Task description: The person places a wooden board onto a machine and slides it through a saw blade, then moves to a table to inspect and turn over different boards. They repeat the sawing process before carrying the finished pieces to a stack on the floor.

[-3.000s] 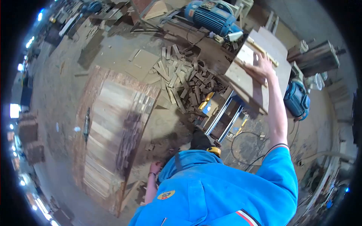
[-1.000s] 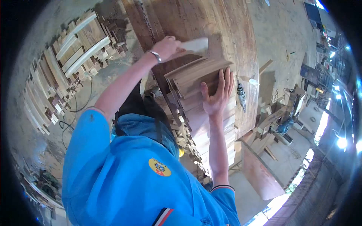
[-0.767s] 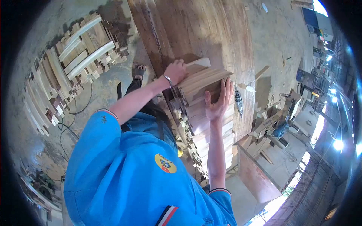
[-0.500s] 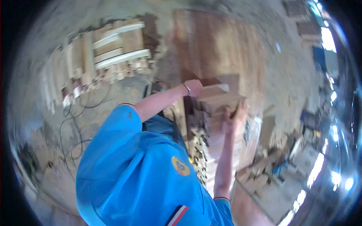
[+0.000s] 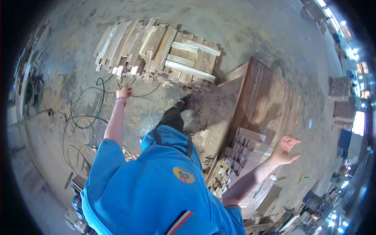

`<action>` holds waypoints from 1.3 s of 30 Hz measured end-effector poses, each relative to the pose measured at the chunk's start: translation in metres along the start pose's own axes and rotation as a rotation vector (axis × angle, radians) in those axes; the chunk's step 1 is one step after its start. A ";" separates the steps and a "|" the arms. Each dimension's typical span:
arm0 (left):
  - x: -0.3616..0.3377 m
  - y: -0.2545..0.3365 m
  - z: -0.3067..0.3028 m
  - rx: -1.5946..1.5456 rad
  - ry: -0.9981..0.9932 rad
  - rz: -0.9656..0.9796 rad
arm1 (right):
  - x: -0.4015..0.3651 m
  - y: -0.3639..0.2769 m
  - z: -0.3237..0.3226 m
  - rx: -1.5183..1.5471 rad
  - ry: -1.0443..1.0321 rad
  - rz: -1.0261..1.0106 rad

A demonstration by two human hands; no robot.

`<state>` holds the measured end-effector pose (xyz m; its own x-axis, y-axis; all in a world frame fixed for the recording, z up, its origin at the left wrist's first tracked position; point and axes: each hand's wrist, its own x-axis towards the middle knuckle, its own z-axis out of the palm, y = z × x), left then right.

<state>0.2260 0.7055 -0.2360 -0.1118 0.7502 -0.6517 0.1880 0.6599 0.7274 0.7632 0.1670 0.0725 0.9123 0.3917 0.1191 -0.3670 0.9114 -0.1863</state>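
Note:
My left hand [image 5: 124, 92] is stretched out to the left, near the front ends of a wide stack of wooden boards [image 5: 156, 43] on the floor. Its fingers point toward the stack and look loosely apart, with nothing seen in them. Out to the right, my right hand [image 5: 286, 150] is open, thumb and fingers spread and holding nothing. It hovers over the edge of a wooden table [image 5: 274, 98]. Beside it on the table, several short wooden blocks [image 5: 239, 150] stand in packed rows, with a longer wood piece [image 5: 251, 134] at their far end.
A dark cable [image 5: 78, 126] lies in loops on the floor at left. A machine with a blue part [image 5: 77, 203] stands at lower left. Stacked wood [image 5: 341, 88] stands at far right. Wood scraps lie on the floor near the table.
My body and view have turned left toward the board stack. My left hand has left the wood on the table and reached out left. My right hand has lifted off the wood.

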 end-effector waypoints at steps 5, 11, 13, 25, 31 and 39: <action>0.053 -0.020 0.019 0.700 0.039 0.258 | -0.040 0.144 -0.035 -0.307 0.147 0.265; 0.089 0.014 0.160 0.957 -0.081 0.141 | -0.127 0.323 -0.077 -0.555 0.697 0.625; 0.088 0.030 0.201 0.931 -0.014 0.065 | -0.161 0.360 -0.071 -0.688 0.876 0.732; 0.129 0.014 0.289 1.022 0.153 -0.096 | -0.157 0.391 -0.039 -1.421 0.858 0.868; 0.131 0.059 0.325 1.161 -0.024 -0.111 | -0.164 0.379 -0.036 -1.598 0.812 0.743; 0.122 0.074 0.299 1.216 -0.219 0.022 | -0.223 0.385 -0.044 -1.633 0.809 0.931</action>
<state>0.5184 0.8337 -0.3258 0.0465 0.6611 -0.7489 0.9855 0.0920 0.1423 0.4265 0.4250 -0.0689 0.6095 0.0226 -0.7925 -0.6227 -0.6051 -0.4961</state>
